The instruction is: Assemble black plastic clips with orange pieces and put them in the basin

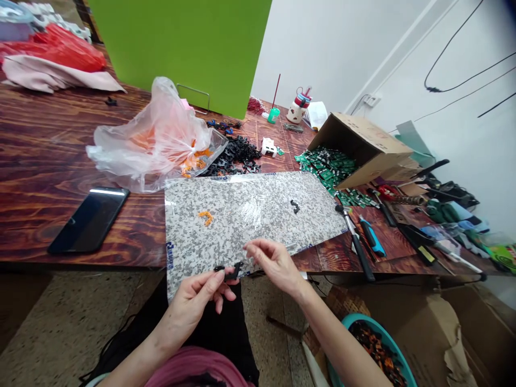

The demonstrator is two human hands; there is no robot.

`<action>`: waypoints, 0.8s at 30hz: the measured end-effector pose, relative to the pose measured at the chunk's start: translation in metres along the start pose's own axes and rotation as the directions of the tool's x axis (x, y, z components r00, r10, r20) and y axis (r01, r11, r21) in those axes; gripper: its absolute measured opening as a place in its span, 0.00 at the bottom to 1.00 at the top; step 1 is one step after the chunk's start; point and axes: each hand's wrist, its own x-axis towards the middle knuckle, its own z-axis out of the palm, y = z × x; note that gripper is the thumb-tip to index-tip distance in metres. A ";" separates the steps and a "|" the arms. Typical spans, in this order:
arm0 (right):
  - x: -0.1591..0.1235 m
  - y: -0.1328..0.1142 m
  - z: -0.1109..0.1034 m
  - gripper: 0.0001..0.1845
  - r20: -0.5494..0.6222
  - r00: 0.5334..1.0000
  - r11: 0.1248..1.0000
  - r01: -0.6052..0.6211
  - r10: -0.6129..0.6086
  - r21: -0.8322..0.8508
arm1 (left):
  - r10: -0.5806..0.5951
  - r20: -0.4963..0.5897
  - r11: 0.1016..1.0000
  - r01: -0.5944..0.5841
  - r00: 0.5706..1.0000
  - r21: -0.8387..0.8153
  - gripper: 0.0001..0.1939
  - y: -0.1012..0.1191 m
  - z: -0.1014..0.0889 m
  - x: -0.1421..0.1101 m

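My left hand (pixel 197 303) pinches a small black plastic part (pixel 230 272) between thumb and fingers, above the near edge of a speckled grey laminate board (pixel 242 231). My right hand (pixel 274 263) hovers just to the right of that part, with its fingers loosely curled and nothing visible in them. On the board lie a small orange plastic piece (pixel 205 217) and a small black plastic piece (pixel 295 206), both out of reach of my fingertips. The board rests on the table's front edge and overhangs it towards my lap.
A wooden table (pixel 48 226) holds a phone (pixel 89 220), a plastic bag (pixel 153 145) of orange parts, a heap of black parts (pixel 234 156), a cardboard box (pixel 358 148) spilling green packets, and tools at right. A teal basin (pixel 374 344) of parts sits below right.
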 end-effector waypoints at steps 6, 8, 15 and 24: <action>0.038 0.022 -0.023 0.09 -0.058 0.963 0.802 0.184 -0.263 -0.569 | -0.024 -0.083 0.999 0.021 0.996 -0.040 0.20 -0.002 -0.003 -0.005; 0.047 0.024 -0.024 0.10 0.019 0.959 0.752 0.234 -0.283 -0.616 | -0.020 -0.093 0.999 0.017 0.995 -0.037 0.20 -0.001 -0.003 -0.005; 0.063 0.024 -0.026 0.06 0.138 0.934 0.676 0.337 -0.331 -0.655 | -0.021 -0.127 0.997 0.011 0.992 -0.078 0.19 0.001 -0.004 -0.005; 0.001 -0.028 0.010 0.08 -0.114 0.954 0.958 0.267 -0.278 -0.105 | 0.093 -0.198 0.994 -0.101 0.976 -0.033 0.17 0.003 -0.001 -0.001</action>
